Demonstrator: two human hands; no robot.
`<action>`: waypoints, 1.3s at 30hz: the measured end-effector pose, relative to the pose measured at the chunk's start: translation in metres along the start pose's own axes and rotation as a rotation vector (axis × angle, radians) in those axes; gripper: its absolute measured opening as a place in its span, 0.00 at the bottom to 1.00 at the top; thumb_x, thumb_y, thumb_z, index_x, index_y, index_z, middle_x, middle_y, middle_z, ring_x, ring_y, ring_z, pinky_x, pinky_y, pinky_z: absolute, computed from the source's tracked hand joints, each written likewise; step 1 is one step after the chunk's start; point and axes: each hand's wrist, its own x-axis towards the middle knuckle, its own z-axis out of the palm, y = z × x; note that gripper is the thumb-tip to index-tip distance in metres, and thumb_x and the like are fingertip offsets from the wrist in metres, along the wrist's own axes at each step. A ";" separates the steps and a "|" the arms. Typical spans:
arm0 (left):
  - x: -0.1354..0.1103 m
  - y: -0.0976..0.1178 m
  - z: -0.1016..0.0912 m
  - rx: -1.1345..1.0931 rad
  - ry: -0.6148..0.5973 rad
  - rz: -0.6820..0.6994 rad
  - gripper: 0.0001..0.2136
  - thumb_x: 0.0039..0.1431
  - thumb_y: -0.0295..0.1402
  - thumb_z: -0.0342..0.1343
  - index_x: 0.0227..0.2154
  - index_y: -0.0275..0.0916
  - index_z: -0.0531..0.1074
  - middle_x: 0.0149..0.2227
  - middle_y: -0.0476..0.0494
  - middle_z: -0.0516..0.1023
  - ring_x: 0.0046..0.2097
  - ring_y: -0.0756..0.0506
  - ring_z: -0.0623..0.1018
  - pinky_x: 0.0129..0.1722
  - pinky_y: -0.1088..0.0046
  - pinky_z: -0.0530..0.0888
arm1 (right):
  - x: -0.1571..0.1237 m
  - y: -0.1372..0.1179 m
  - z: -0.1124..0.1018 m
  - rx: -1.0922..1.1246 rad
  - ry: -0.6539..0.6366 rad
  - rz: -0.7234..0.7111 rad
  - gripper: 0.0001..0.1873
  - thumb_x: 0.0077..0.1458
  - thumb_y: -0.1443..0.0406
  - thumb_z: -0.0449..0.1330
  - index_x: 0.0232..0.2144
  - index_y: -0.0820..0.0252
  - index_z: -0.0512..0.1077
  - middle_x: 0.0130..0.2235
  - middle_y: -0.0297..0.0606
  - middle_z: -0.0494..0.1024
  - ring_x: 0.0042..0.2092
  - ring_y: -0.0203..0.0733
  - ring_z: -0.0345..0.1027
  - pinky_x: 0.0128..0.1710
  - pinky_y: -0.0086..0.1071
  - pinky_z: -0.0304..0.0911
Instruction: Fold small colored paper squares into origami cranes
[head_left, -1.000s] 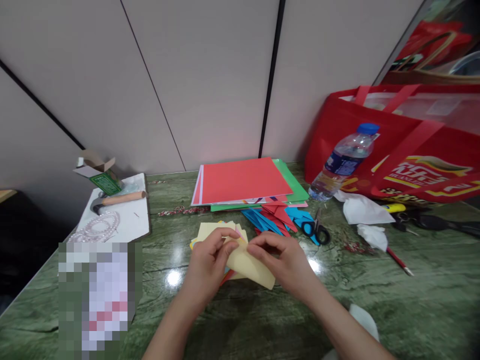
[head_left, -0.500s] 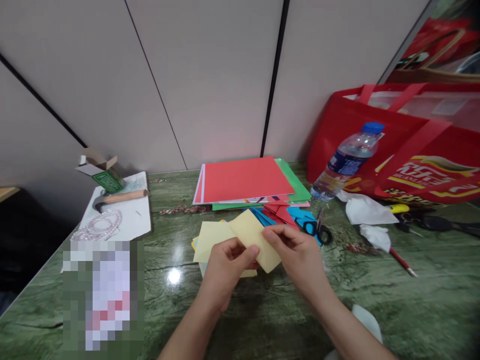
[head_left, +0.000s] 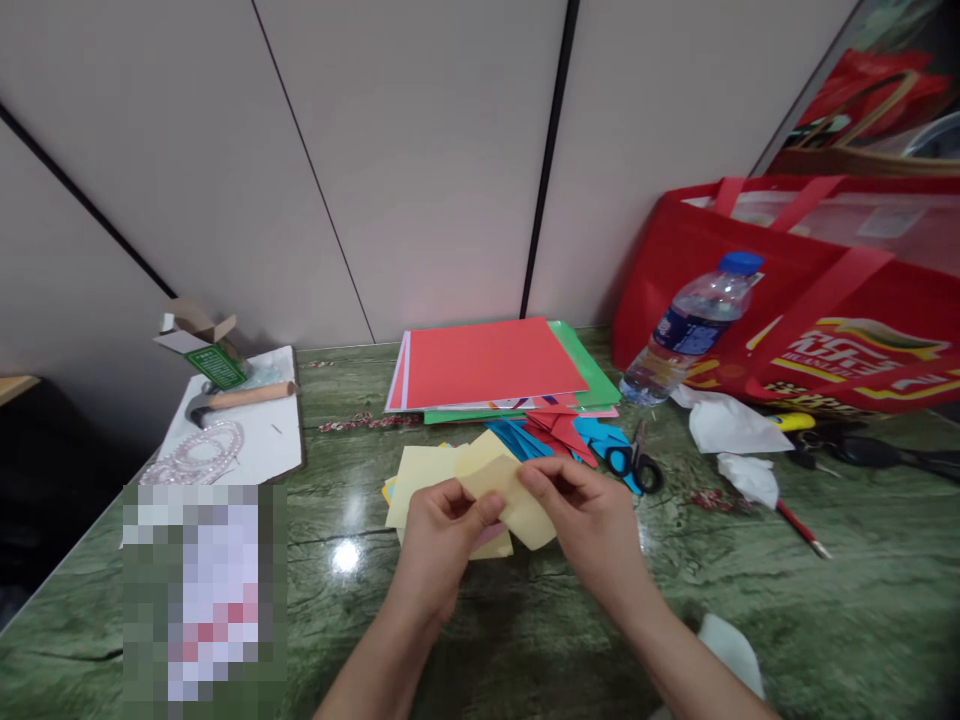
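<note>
Both of my hands hold one pale yellow paper square (head_left: pixel 504 488) just above the green marble table (head_left: pixel 825 620). My left hand (head_left: pixel 440 543) pinches its near left edge with thumb and fingers closed. My right hand (head_left: pixel 592 522) grips its right side, fingers curled over the top. Under the hands lies a small stack of yellow paper squares (head_left: pixel 421 470) with coloured edges peeking out.
Behind lie large red and green sheets (head_left: pixel 491 365), blue and red cut pieces (head_left: pixel 551 437) and blue-handled scissors (head_left: pixel 630 462). To the right stand a water bottle (head_left: pixel 690 330), a red bag (head_left: pixel 817 290) and crumpled tissues (head_left: pixel 731 425). A hammer (head_left: pixel 236 397), beads and a small box lie left.
The yellow square was lifted off the stack and turned between my hands, and its far corner now bends over slightly. Both hands shifted a little to the right.
</note>
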 end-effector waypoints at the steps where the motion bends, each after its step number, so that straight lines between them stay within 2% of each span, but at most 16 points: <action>1: 0.000 0.000 -0.001 -0.001 -0.001 -0.005 0.09 0.38 0.32 0.67 0.22 0.31 0.76 0.22 0.46 0.79 0.25 0.51 0.75 0.27 0.78 0.73 | 0.000 -0.001 0.000 -0.011 0.006 -0.012 0.08 0.45 0.61 0.62 0.21 0.60 0.74 0.22 0.33 0.74 0.24 0.35 0.64 0.22 0.26 0.59; 8: 0.000 0.013 -0.006 -0.007 -0.131 0.052 0.14 0.41 0.28 0.65 0.35 0.34 0.76 0.34 0.43 0.81 0.35 0.48 0.77 0.36 0.74 0.73 | 0.002 -0.001 -0.002 0.004 -0.073 0.030 0.10 0.45 0.60 0.61 0.21 0.61 0.73 0.21 0.32 0.73 0.22 0.33 0.62 0.21 0.24 0.58; 14: 0.004 0.020 -0.016 0.107 -0.103 0.057 0.09 0.44 0.30 0.63 0.30 0.30 0.75 0.28 0.41 0.80 0.30 0.46 0.77 0.32 0.70 0.74 | 0.002 -0.002 0.000 -0.016 -0.114 0.029 0.09 0.45 0.61 0.60 0.21 0.62 0.73 0.22 0.34 0.75 0.22 0.34 0.63 0.21 0.24 0.59; 26: 0.005 0.021 -0.019 0.065 -0.055 0.005 0.10 0.39 0.28 0.66 0.26 0.31 0.74 0.27 0.44 0.81 0.27 0.49 0.78 0.27 0.75 0.77 | 0.003 -0.002 0.000 -0.039 -0.140 -0.020 0.09 0.46 0.61 0.60 0.22 0.61 0.73 0.24 0.35 0.75 0.24 0.36 0.64 0.22 0.26 0.59; 34: 0.005 0.019 -0.020 0.072 -0.005 0.029 0.10 0.37 0.29 0.67 0.18 0.32 0.70 0.21 0.45 0.79 0.23 0.50 0.77 0.23 0.76 0.77 | 0.001 -0.002 0.000 -0.072 -0.150 -0.039 0.09 0.47 0.61 0.59 0.22 0.62 0.73 0.24 0.35 0.74 0.24 0.35 0.63 0.22 0.26 0.57; 39: 0.004 0.023 -0.021 0.089 -0.025 0.004 0.10 0.38 0.30 0.67 0.20 0.32 0.72 0.23 0.44 0.80 0.24 0.49 0.78 0.24 0.76 0.77 | 0.002 -0.002 -0.001 -0.086 -0.161 -0.031 0.10 0.47 0.61 0.59 0.22 0.62 0.73 0.23 0.35 0.74 0.24 0.35 0.63 0.22 0.26 0.57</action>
